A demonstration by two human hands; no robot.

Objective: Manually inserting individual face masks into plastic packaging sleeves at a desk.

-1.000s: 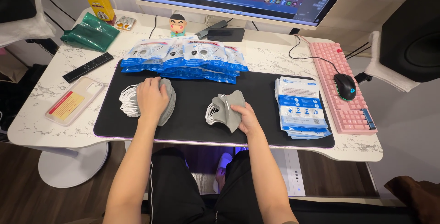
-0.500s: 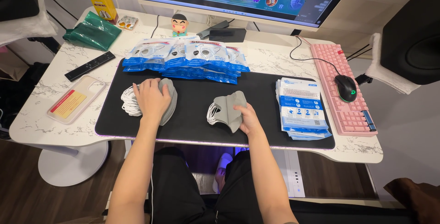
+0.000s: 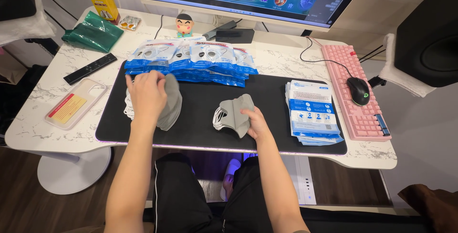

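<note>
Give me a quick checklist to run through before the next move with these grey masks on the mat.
1. Left hand rests on the grey mask pile: ok.
2. Right hand holds a grey mask by its edge: ok.
3. That mask is a single one, not two stuck together: cannot tell.
4. Bare patch of black mat between the two hands: ok.
5. Flat blue-and-white packets stacked to the right of the right hand, within reach: ok.
6. Row of blue mask packs lies along the mat's far edge, apart from both hands: ok.
</note>
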